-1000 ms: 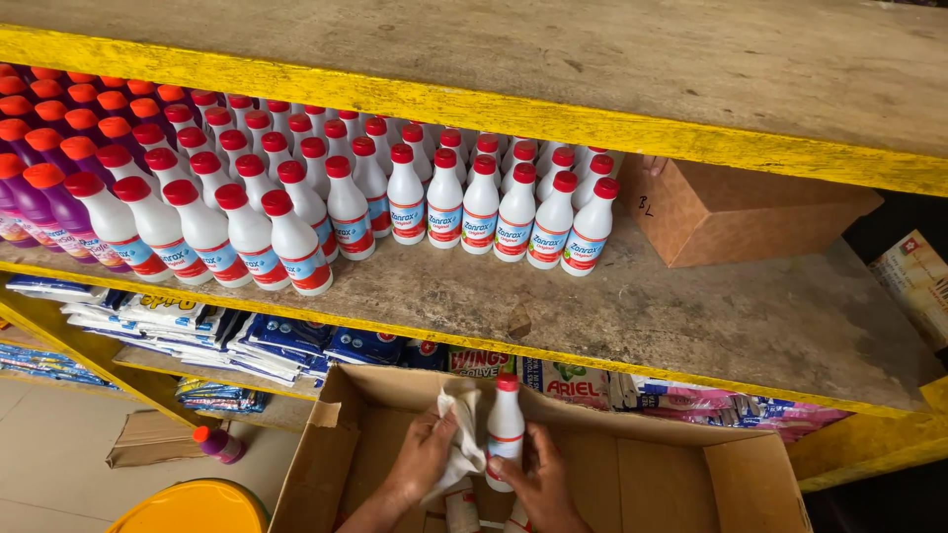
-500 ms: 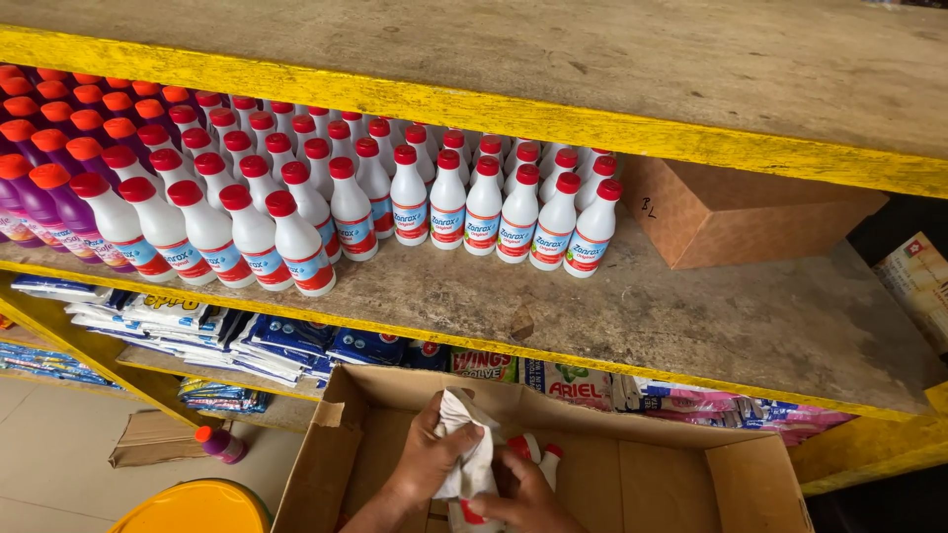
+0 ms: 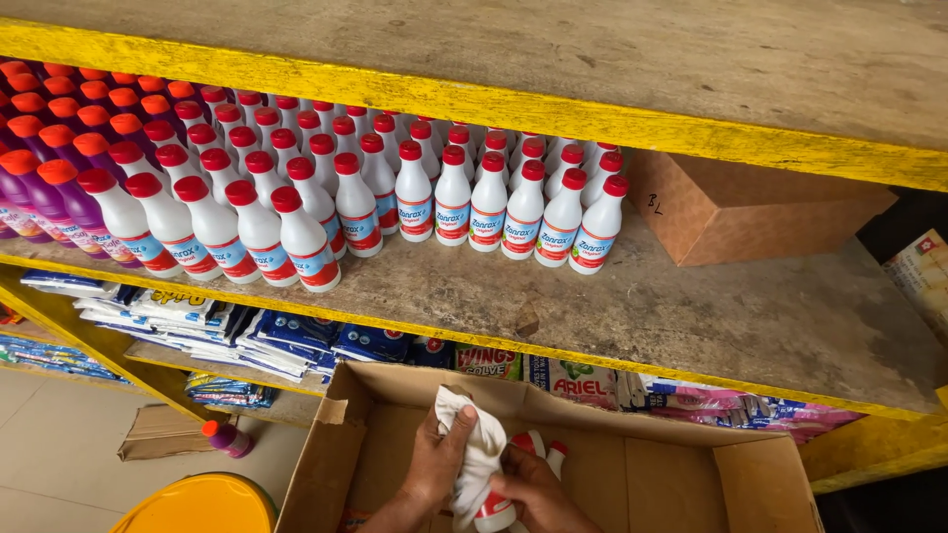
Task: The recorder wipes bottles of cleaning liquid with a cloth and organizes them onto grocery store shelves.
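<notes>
Left hand (image 3: 436,462): gripping white cloth (image 3: 479,456) | Right hand (image 3: 528,489): gripping red-capped bottle (image 3: 497,503), 6 o'clock, inside box (image 3: 331,449) | Cloth touching bottle | Shelf (image 3: 691,306) at 12 o'clock: bottle rows (image 3: 415,197)

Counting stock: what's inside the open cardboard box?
Both hands wiping a red-capped white bottle with a white cloth; another red-capped bottle beside. The hands cover the rest.

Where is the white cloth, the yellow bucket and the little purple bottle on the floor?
cloth (image 3: 478,456), head view, middle fold.
bucket (image 3: 197,505), head view, its yellow top.
purple bottle (image 3: 233,441), head view, its body.
</notes>
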